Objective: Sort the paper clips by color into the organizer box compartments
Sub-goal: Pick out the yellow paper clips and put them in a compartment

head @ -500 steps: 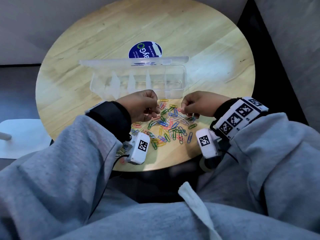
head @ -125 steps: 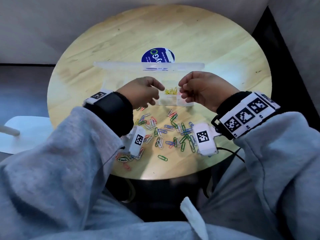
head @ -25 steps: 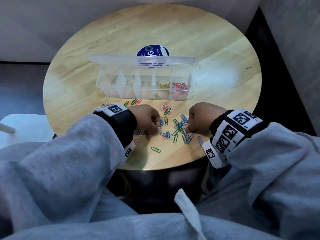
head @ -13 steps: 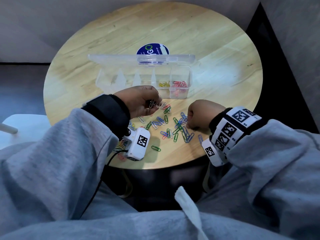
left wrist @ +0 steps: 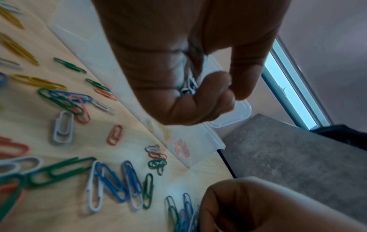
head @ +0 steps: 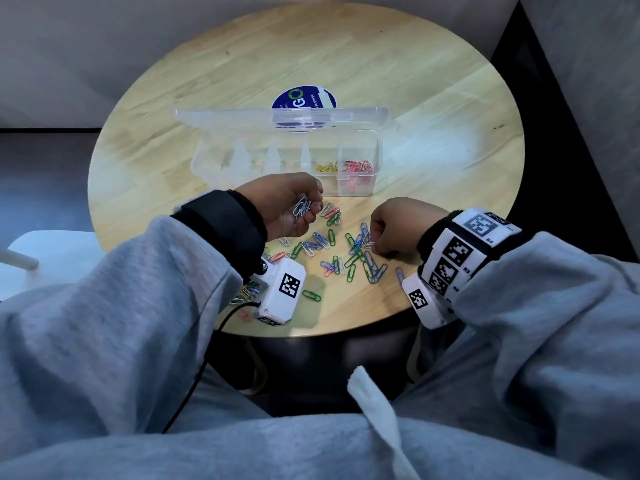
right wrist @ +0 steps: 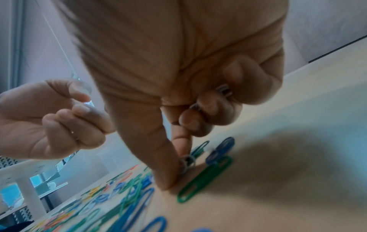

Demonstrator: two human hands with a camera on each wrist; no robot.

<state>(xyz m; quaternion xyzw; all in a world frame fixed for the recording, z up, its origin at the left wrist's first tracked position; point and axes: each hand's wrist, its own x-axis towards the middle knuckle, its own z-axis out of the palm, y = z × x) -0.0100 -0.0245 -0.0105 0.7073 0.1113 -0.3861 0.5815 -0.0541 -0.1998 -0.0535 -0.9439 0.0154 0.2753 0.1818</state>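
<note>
Left hand (head: 282, 202) is raised above the table (head: 433, 98), just short of the organizer box (head: 375, 147). Its fingers (left wrist: 210, 94) are curled round a small bunch of white paper clips (head: 302, 206), which stick out between thumb and forefinger.

Right hand (head: 398, 225) is lowered onto the loose paper clips (head: 349, 252) spread near the table's near edge. Thumb and forefinger (right wrist: 168, 164) pinch one white clip (right wrist: 186, 164) at the table surface; the remaining fingers are curled over further white clips (right wrist: 222, 91) in the palm.

The organizer box stands open toward the middle of the table, lid (head: 277, 116) hinged back. Yellow clips (head: 327, 167) lie in the second compartment from the right end, red clips (head: 358, 167) in the rightmost. Remaining compartments: contents cannot be determined.

Loose clips on the table are green, blue, white and red, with a few yellow ones at the near left edge.
</note>
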